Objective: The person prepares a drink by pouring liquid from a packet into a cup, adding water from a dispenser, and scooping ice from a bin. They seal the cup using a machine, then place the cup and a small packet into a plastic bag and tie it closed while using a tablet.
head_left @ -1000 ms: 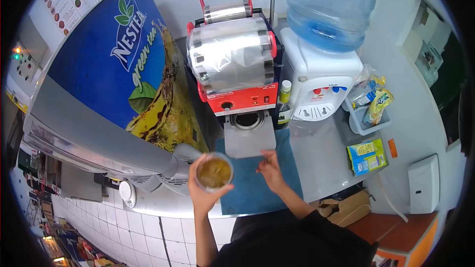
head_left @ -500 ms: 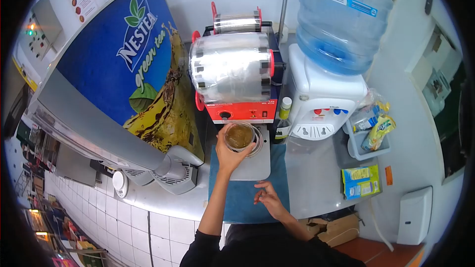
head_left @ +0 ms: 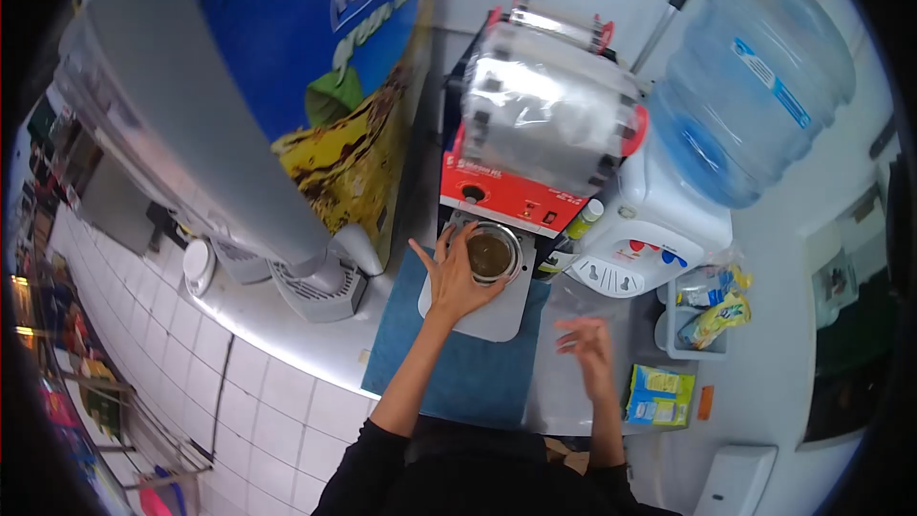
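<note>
A clear cup of brown drink [head_left: 488, 256] sits at the metal ring holder on the front plate of a red cup-sealing machine [head_left: 511, 199]. My left hand [head_left: 455, 285] curves around the cup's near left side, with the thumb below it and a fingertip at its rim. One or two other fingers stick out to the left. How firmly it grips is partly hidden. To the right, over the metal counter, my right hand [head_left: 589, 349] hangs with nothing in it. Its fingers are apart and a little blurred.
A drink dispenser [head_left: 239, 134] stands left of the machine. On the right are a white water dispenser [head_left: 611, 268] with a large bottle [head_left: 755, 86], a bin of packets [head_left: 712, 339] and a yellow-green packet [head_left: 659, 396]. A blue cloth [head_left: 458, 373] lies under the plate.
The cup has gone down from above the plate to the ring holder with my left hand. My right hand has moved right, off the cloth. The view has turned and shifted.
</note>
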A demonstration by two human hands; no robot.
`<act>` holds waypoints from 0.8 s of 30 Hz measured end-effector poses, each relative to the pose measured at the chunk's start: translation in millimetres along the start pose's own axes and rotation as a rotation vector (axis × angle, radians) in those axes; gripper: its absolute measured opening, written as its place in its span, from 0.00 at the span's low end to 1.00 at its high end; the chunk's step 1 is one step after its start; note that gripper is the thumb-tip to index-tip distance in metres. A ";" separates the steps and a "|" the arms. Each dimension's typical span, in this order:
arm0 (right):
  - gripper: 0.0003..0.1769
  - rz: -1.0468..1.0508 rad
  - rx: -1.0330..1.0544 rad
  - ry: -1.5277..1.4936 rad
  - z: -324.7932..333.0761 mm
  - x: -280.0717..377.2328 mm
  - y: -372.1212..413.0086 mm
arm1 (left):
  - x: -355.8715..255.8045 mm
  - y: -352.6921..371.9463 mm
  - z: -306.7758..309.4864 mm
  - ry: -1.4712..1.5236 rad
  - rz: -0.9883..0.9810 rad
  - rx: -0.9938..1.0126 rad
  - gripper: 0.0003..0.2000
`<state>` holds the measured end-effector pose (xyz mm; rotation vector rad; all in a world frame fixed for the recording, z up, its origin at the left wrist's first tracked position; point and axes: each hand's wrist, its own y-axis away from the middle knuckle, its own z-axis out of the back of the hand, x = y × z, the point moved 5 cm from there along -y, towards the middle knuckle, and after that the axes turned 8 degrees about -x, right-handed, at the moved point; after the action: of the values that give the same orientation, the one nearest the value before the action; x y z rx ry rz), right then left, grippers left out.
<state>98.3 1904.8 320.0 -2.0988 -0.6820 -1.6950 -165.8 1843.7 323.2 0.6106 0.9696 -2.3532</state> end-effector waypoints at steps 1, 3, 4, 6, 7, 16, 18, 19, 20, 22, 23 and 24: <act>0.20 0.151 -0.037 0.113 5.9 22.6 -11.4 | 0.9 1.2 -0.4 -0.005 -0.009 0.009 0.51; 0.17 0.452 -0.122 0.315 7.5 76.0 -37.8 | 4.2 2.5 0.6 0.012 0.026 0.005 0.51; 0.15 0.605 -0.170 0.401 2.9 105.4 -51.0 | 7.0 3.7 -0.6 0.019 0.026 0.010 0.52; 0.16 0.871 -0.139 0.489 -9.7 164.4 -76.6 | 17.1 10.5 -5.1 0.017 0.103 0.074 0.56; 0.18 0.980 -0.134 0.560 -20.4 194.3 -87.9 | 13.7 14.0 2.5 -0.017 0.064 0.074 0.57; 0.34 0.699 0.486 0.775 -119.8 286.4 -186.3 | 74.9 110.6 24.4 0.888 0.626 0.225 0.47; 0.38 0.851 0.229 0.919 -134.1 275.0 -177.0 | 79.4 124.4 16.2 0.899 0.583 0.247 0.32; 0.38 0.844 0.260 0.942 -138.8 269.2 -174.2 | 78.7 126.4 16.5 0.946 0.587 0.180 0.26; 0.38 0.906 0.183 0.992 -138.6 269.6 -169.7 | 76.5 126.7 18.1 0.994 0.587 0.118 0.20; 0.37 0.974 0.119 1.068 -140.0 271.4 -160.4 | 75.7 131.1 12.7 1.070 0.595 0.048 0.17; 0.37 1.006 0.075 1.126 -141.1 272.4 -157.7 | 75.2 133.3 7.4 1.108 0.594 0.057 0.17; 0.36 1.038 0.029 1.182 -141.5 273.3 -156.2 | 74.2 134.8 3.0 1.144 0.593 0.067 0.17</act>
<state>-59.6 1993.8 613.7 -0.7490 0.6259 -1.7357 -140.6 1737.8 214.4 2.0428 0.9114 -1.3979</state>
